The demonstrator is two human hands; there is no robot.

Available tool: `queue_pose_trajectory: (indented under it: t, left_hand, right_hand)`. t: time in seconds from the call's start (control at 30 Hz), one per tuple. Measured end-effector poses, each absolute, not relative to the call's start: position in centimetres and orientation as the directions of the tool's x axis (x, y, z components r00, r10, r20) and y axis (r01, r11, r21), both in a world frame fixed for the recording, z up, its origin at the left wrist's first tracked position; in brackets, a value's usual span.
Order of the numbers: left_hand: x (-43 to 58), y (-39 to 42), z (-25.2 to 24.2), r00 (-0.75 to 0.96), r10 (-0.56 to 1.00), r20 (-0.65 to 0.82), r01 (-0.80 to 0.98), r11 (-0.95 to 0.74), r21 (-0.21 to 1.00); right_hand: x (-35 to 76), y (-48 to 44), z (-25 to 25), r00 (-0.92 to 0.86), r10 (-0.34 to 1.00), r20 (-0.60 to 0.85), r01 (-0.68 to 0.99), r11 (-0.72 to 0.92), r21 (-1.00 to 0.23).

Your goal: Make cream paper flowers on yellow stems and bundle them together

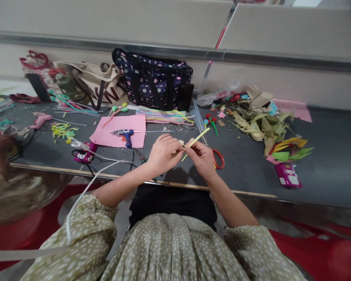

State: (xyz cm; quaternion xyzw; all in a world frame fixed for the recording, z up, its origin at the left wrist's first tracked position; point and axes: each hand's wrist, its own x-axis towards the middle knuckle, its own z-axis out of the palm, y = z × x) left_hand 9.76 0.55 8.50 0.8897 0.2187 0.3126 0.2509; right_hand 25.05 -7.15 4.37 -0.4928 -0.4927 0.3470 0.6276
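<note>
My left hand (163, 151) and my right hand (202, 158) meet above the front of the grey table (324, 156). Both pinch a thin pale-yellow straw (199, 137) that slants up to the right. The left fingers also close on a small cream piece (181, 143) at the straw's lower part; what it is I cannot make out. Red-handled scissors (218, 159) lie just right of my right hand. A blue glue gun (125, 135) rests on a pink sheet (118, 130) to the left.
A dark dotted bag (153, 80) and a beige tote (99, 86) stand at the back. Coloured straws (163, 116), yellow scraps (61, 130), green leaf cut-outs (263, 125) and a purple packet (287, 175) litter the table. Another person's head (14, 179) is at my left.
</note>
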Motion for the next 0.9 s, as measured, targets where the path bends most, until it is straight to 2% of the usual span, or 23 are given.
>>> queue_pose_trajectory:
  t: [0.07,0.13,0.23,0.37,0.53,0.7,0.8,0.9]
  left_hand:
    - [9.5,1.2,9.0,0.773,0.598,0.211,0.19,-0.536,0.823]
    - [9.3,1.9,9.2,0.849,0.528,-0.017,0.164,-0.233,0.959]
    - [9.1,2.6,8.9,0.899,0.408,-0.161,0.14,0.079,0.987]
    - [9.2,2.8,8.1,0.886,0.399,-0.236,0.148,0.238,0.96]
    - [9.5,2.5,7.8,0.837,0.492,-0.24,0.125,0.255,0.959]
    - [9.7,1.8,7.9,0.774,0.601,-0.2,0.094,0.203,0.975]
    - [9.8,1.3,8.1,0.732,0.674,-0.095,0.105,0.026,0.994]
    - [9.8,1.0,8.1,0.681,0.721,0.13,0.134,-0.297,0.945]
  right_hand:
    - [25.5,-7.1,4.4,0.235,0.914,0.332,0.094,0.318,-0.943]
    - [25.9,-7.1,4.6,0.19,0.915,0.355,0.142,0.332,-0.933]
    - [26.2,-7.0,5.0,0.149,0.922,0.357,0.181,0.329,-0.927]
    - [26.2,-6.9,5.2,0.136,0.924,0.357,0.182,0.331,-0.926]
    - [26.2,-7.0,5.0,0.164,0.94,0.3,0.165,0.273,-0.948]
    - [25.8,-7.0,4.9,0.222,0.942,0.253,0.126,0.23,-0.965]
    - [25.4,-7.0,4.9,0.261,0.937,0.232,0.086,0.216,-0.972]
    - [25.1,-7.0,5.0,0.304,0.93,0.209,0.075,0.195,-0.978]
